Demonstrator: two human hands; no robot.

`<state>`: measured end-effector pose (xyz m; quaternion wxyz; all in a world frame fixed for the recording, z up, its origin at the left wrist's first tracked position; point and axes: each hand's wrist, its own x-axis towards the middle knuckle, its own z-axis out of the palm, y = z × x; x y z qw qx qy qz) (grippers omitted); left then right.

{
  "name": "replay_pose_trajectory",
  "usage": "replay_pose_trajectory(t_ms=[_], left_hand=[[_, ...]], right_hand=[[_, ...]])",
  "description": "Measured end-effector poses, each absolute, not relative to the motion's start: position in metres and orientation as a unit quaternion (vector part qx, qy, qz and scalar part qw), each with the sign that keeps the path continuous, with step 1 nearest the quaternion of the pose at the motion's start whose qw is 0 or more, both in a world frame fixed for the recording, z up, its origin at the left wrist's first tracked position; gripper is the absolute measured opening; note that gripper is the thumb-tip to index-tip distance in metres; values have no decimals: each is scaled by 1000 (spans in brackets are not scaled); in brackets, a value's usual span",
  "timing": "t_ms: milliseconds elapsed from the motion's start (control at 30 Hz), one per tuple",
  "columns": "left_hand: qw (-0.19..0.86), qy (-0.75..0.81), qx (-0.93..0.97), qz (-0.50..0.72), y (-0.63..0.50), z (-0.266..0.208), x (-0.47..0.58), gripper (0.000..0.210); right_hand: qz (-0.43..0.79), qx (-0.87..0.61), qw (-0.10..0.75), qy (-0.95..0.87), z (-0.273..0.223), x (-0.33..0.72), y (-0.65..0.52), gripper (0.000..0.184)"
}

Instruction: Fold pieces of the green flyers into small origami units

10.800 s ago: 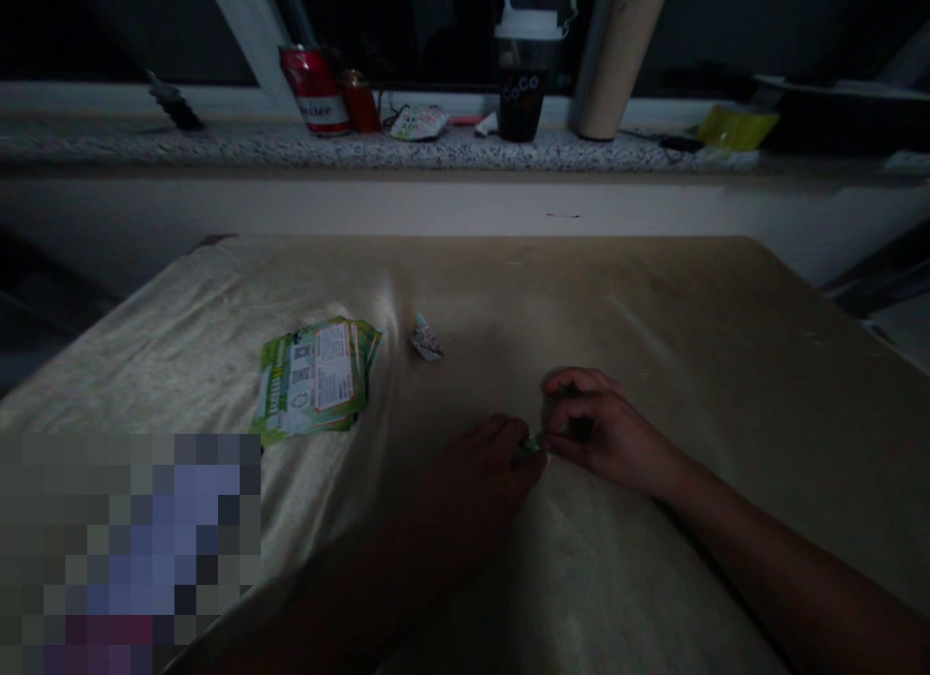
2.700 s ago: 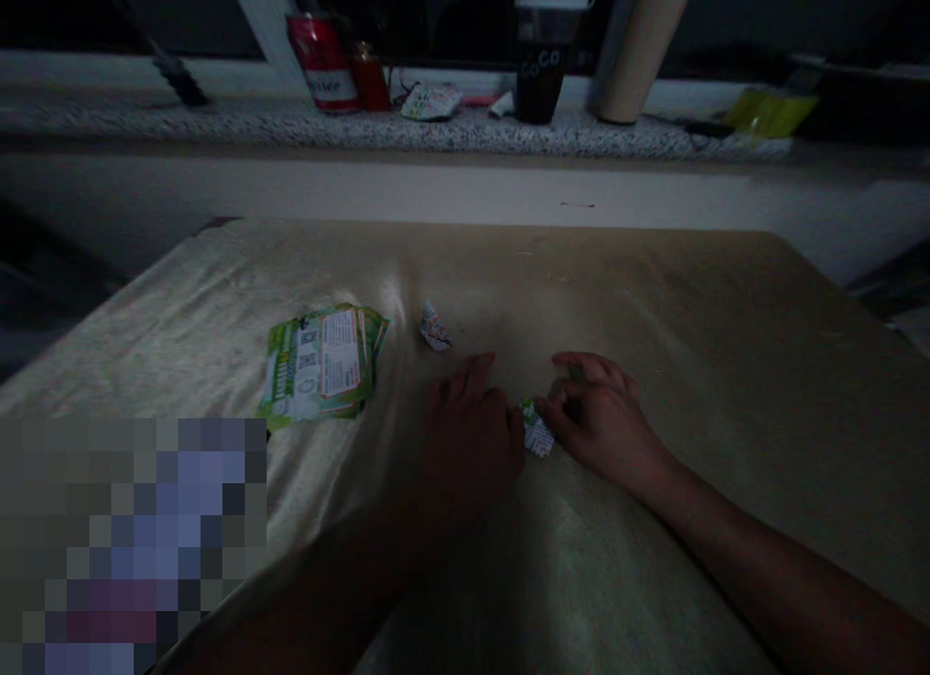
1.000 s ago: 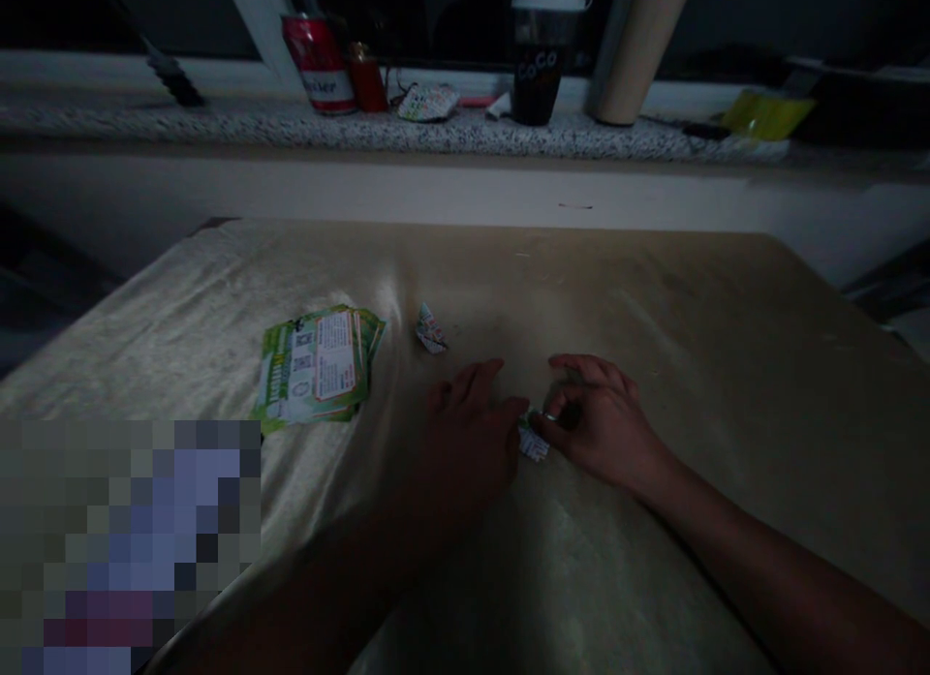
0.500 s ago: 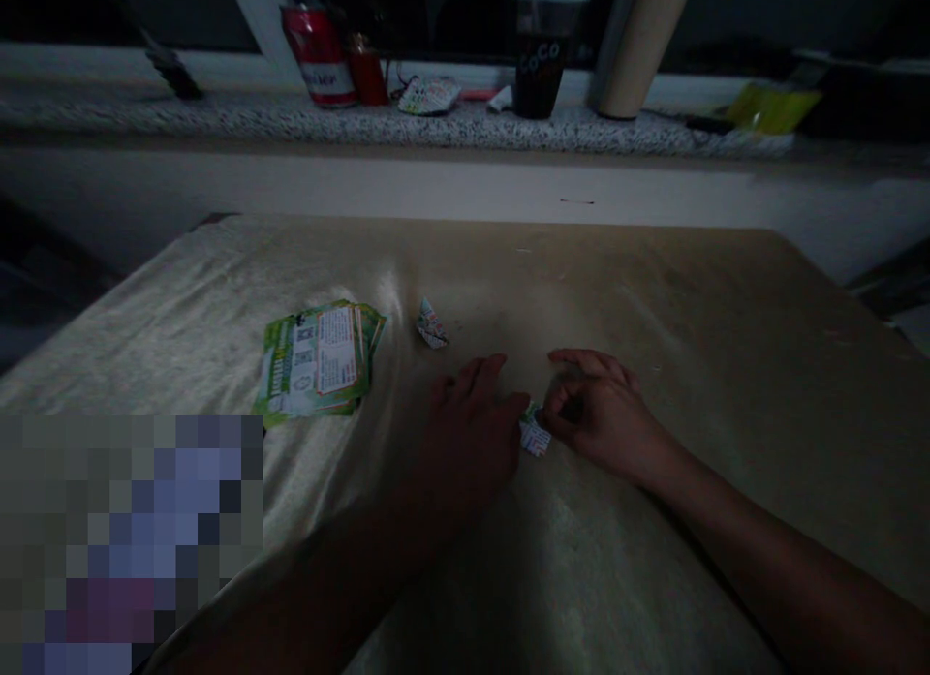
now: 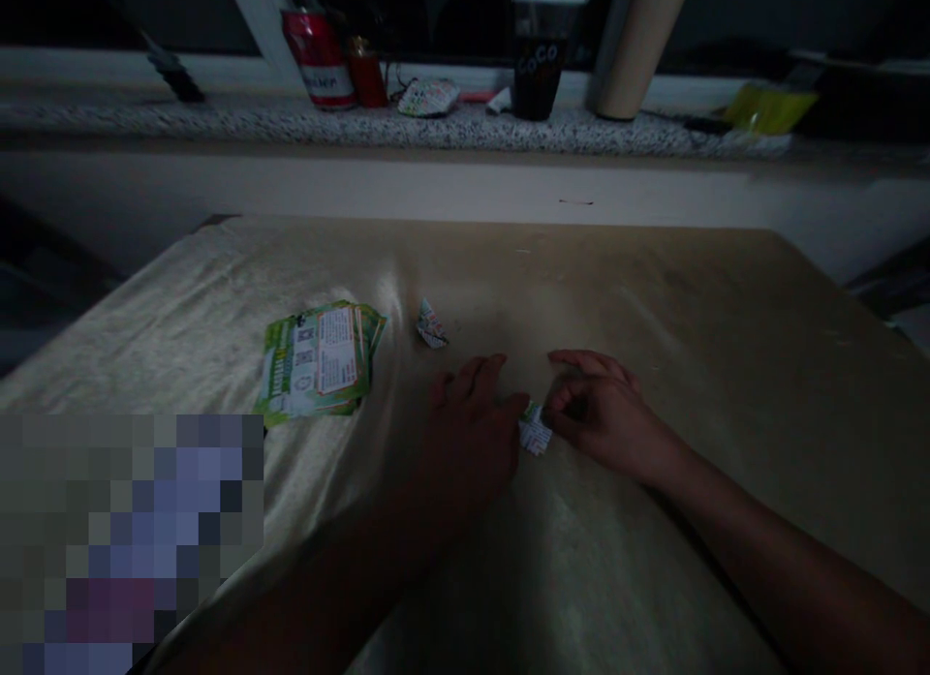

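A small folded piece of printed paper (image 5: 536, 435), white with green and red marks, lies on the table between my hands. My right hand (image 5: 606, 414) pinches its right edge between thumb and forefinger, the other fingers stretched forward. My left hand (image 5: 472, 423) rests low over the cloth with its fingers spread, and its thumb touches the paper's left edge. Part of the paper is hidden by the fingertips. Farther back, a folded paper boat (image 5: 431, 324) stands beyond the left fingers. To the left lies a stack of green printed leaflets (image 5: 320, 360).
A shiny beige cloth (image 5: 690, 317) covers the table. Along the granite sill (image 5: 254, 123) behind it stand a red can (image 5: 324, 60), a red lighter (image 5: 367, 72), a dark drink cup (image 5: 538, 65) and a cardboard tube (image 5: 639, 50). A blurred patch hides the lower left.
Both hands stay almost in place. The paper between them shows slightly more of its printed face near the right fingertips.
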<state>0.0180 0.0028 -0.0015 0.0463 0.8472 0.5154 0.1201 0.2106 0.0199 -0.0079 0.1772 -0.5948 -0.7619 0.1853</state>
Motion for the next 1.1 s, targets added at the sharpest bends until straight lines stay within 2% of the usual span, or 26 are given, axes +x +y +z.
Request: replay_pose_trajectory(t_ms=[167, 433, 600, 1033, 1100], left_hand=[[41, 515, 847, 129, 2, -5, 17, 30], [60, 507, 849, 138, 3, -6, 15, 31], [74, 497, 851, 153, 3, -7, 12, 30], [84, 482, 856, 169, 4, -14, 9, 25], [94, 477, 856, 174, 5, -14, 9, 24]], right_hand=[[175, -601, 184, -758, -10, 212, 20, 9], [231, -541, 184, -787, -4, 229, 21, 14], [202, -522, 195, -806, -6, 234, 17, 7], [219, -518, 274, -780, -10, 214, 12, 9], [222, -534, 306, -756, -13, 210, 10, 8]])
